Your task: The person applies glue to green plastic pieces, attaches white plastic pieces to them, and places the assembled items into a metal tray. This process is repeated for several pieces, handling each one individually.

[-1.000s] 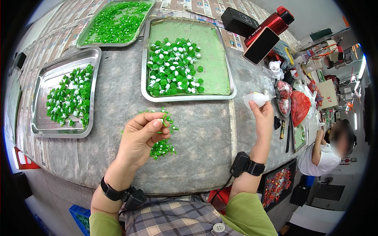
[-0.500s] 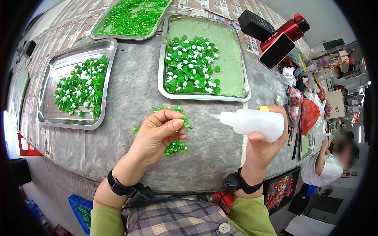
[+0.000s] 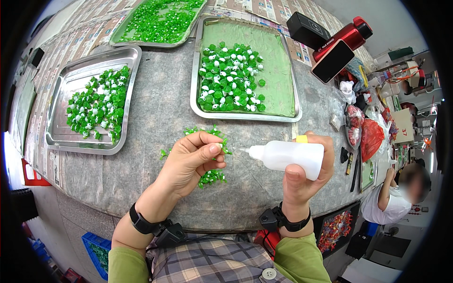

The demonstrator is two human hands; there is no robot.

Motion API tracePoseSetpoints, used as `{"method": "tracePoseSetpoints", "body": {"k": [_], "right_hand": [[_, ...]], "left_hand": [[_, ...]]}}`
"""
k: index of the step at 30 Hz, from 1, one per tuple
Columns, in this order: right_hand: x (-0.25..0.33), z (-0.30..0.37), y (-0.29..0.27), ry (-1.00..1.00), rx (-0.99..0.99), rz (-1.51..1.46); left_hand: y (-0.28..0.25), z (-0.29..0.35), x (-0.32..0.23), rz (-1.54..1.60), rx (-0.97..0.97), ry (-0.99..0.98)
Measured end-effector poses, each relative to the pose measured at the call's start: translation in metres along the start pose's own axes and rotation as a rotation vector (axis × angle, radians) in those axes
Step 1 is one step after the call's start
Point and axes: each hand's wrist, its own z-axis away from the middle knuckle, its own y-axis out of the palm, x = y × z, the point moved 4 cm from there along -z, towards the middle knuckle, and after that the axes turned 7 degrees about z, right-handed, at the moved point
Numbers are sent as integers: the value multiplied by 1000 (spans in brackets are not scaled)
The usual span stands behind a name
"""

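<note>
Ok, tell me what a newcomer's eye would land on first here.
First, the translucent white squeeze bottle in the right hand, pointed toward the left hand, which pinches a tiny piece. Next, the heap of green and white beads in the green-lined metal tray beyond the hands. Then the red flask at upper right, behind a smartphone.

Left sleeve and right sleeve: plain yellow-green fabric, ending well short of the wrists. Grey plaid apron over the torso, dark bands plus thin pale lines, big round off-white button. Black left wristband w/ chunky black left module; matching black right wristband, boxy black right module.
</note>
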Motion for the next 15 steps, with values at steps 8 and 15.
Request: {"method": "tracePoseSetpoints", "body": {"k": [8, 15], "right_hand": [[-1, 2, 2, 33, 5, 26], [0, -2, -1, 55, -107, -31]], "left_hand": [[1, 1, 0, -4, -9, -4], [0, 0, 1, 5, 4, -13]]}}
